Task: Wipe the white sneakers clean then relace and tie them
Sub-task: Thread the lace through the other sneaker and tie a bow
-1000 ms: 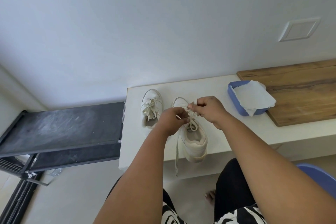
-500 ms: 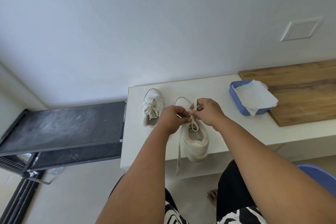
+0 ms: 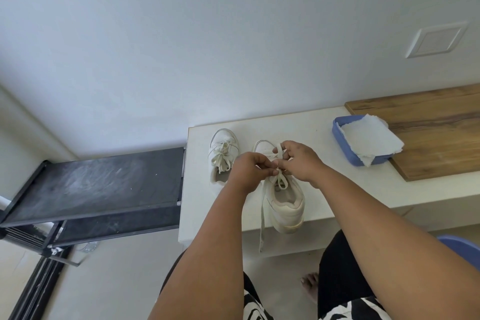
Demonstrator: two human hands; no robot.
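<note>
Both hands, left hand (image 3: 248, 170) and right hand (image 3: 298, 161), pinched the lace (image 3: 280, 149) above the nearer sneaker (image 3: 284, 205) at the tabletop's (image 3: 324, 184) front edge; the other sneaker (image 3: 222, 156), already tied, sat just beside it.

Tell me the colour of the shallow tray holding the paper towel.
Blue: the shallow plastic tray, seen in the head view.

The arms (image 3: 213, 254) are bare, with no sleeves. The legs wear black pants (image 3: 340, 273) and black-and-white striped cloth (image 3: 254, 304). One foot (image 3: 310, 286) is bare.
</note>
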